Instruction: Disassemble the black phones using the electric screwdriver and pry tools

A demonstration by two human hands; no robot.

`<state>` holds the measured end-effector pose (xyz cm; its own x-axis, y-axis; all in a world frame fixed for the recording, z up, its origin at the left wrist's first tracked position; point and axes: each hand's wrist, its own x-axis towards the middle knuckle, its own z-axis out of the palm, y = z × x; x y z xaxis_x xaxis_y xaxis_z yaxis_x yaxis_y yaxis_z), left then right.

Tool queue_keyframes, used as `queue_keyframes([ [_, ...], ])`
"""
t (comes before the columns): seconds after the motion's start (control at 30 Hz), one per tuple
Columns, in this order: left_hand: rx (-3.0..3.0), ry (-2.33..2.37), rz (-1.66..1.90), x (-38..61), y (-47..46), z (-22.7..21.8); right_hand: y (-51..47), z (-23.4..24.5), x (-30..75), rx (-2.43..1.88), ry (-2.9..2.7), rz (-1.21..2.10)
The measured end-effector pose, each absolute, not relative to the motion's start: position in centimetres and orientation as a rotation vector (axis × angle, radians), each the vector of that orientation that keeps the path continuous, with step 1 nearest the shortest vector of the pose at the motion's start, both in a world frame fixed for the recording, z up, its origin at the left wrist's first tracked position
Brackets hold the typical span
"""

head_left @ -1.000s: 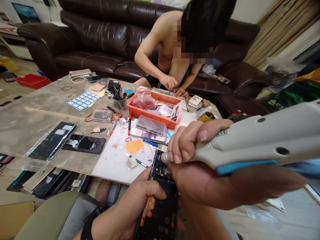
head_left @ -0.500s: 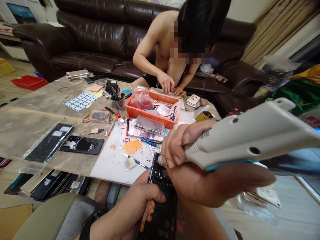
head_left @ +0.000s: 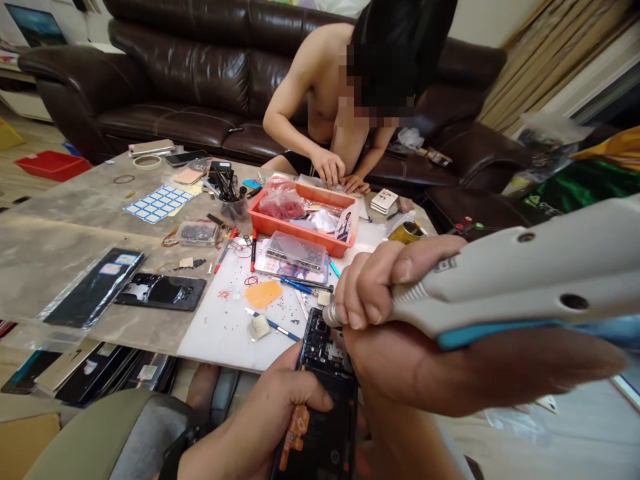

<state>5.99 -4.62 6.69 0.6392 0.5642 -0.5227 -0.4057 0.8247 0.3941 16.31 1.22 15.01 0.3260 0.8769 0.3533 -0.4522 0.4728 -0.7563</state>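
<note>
My left hand (head_left: 260, 413) is wrapped round an opened black phone (head_left: 323, 407) with an orange flex strip on it, held upright near the table's front edge. My right hand (head_left: 400, 327) grips a grey electric screwdriver (head_left: 515, 280) with a blue stripe. Its tip rests on the top of the phone's inner frame, pinched between my fingertips.
White work mat (head_left: 225, 320) with an orange pick, tweezers and small screws. Orange tray (head_left: 305, 213) holds bags and a parts box. Another black phone frame (head_left: 160, 291) lies left. A person across the table (head_left: 345, 100) works with both hands. Brown leather sofa (head_left: 190, 60) behind.
The screwdriver body swung down and back up level; its tip stayed on the phone's top. My left hand's hold on the phone did not change.
</note>
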Motion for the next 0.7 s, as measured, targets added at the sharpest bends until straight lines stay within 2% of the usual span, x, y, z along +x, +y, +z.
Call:
queue_keyframes([
  [0.13, 0.255, 0.664, 0.547, 6.0, -4.7, 6.5, 1.3, 14.6, 16.3, -0.609, -0.841, 0.839],
  [0.7, 0.285, 0.649, 0.518, 6.6, -4.6, 7.0, 1.4, 12.6, 16.5, -0.592, -0.9, 0.895],
])
